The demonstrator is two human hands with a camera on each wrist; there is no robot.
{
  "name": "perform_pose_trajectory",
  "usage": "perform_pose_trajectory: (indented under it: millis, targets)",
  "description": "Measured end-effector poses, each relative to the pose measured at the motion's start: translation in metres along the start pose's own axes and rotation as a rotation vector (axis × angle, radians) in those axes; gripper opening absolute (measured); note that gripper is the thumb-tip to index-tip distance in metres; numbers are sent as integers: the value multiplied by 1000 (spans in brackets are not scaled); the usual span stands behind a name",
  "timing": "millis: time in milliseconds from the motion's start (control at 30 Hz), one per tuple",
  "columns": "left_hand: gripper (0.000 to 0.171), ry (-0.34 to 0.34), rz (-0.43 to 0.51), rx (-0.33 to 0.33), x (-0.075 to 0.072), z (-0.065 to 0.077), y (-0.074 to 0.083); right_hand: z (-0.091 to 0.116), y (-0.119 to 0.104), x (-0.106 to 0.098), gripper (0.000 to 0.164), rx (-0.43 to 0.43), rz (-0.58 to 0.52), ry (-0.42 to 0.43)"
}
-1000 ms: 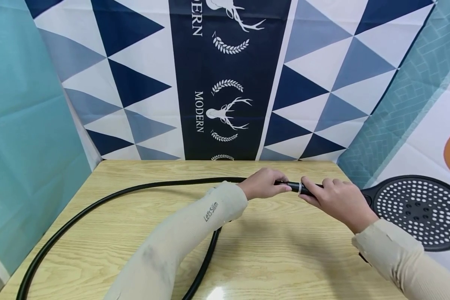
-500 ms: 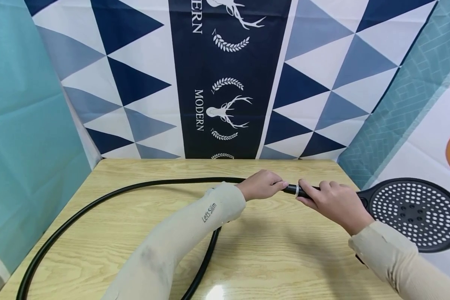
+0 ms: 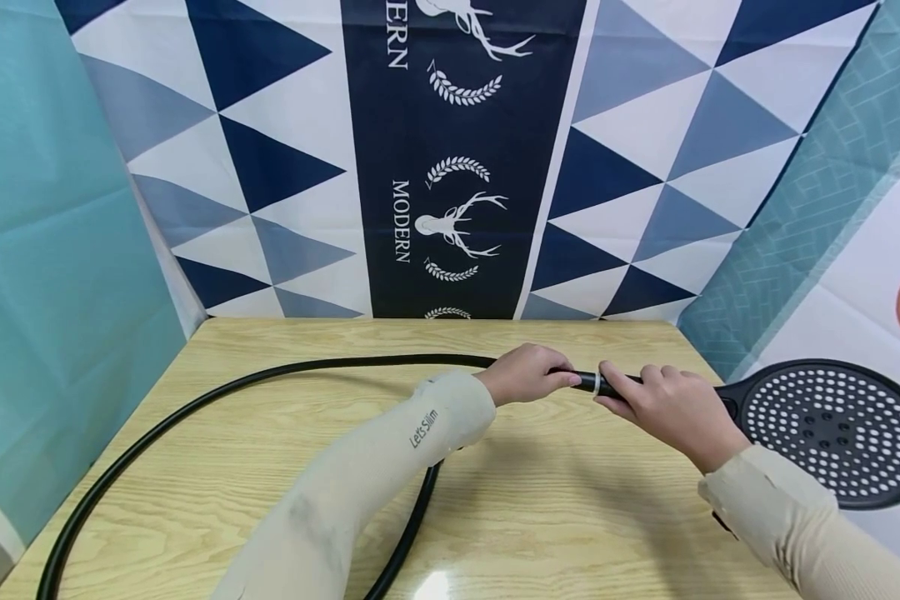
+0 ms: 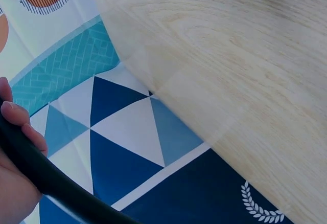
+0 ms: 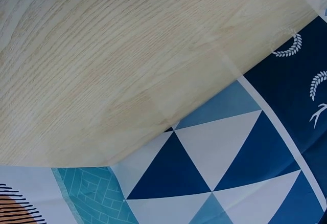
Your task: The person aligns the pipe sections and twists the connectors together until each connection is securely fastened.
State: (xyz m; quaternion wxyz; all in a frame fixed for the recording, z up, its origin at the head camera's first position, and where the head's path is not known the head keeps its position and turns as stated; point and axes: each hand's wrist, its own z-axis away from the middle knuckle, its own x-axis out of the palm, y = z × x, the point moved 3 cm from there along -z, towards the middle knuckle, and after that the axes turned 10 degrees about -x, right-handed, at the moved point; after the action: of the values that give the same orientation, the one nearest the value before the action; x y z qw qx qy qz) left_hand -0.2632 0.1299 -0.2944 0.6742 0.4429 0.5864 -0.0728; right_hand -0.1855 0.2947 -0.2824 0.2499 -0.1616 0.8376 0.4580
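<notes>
A black shower head (image 3: 832, 433) with a round, hole-dotted face is at the right of the head view, its handle pointing left. My right hand (image 3: 675, 412) grips that handle, covering much of it. A pale ring (image 3: 597, 383) shows at the handle's end, between my hands. My left hand (image 3: 528, 372) holds the black hose (image 3: 307, 364) right beside the ring, thumb and fingers curled round its end. Seen from the left wrist, the fingers (image 4: 30, 132) wrap the dark hose (image 4: 66, 188). The right wrist view has neither hand nor shower head in it.
The hose loops left over the wooden table (image 3: 217, 467) and returns under my left sleeve (image 3: 390, 467) to the front edge. Behind the table hangs a patterned cloth (image 3: 457, 167) with triangles and deer heads. Teal cloth (image 3: 60, 250) lines the left side.
The shower head and right hand have shifted slightly left and down. The left thumb and fingers have moved a little on the hose end, while the hose loop stays as it was.
</notes>
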Motion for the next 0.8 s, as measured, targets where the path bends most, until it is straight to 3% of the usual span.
perform_pose_trajectory:
  millis: [200, 500, 800]
  targets:
    - [22, -14, 33, -3, 1, 0, -1, 5, 0, 4, 54, 16, -10, -24]
    - [33, -95, 71, -39, 2, -3, -5, 7, -3, 5, 62, -3, -33, -5]
    - [27, -90, 78, -18, -2, -2, -3, 8, -2, 2, 61, -2, -37, -4]
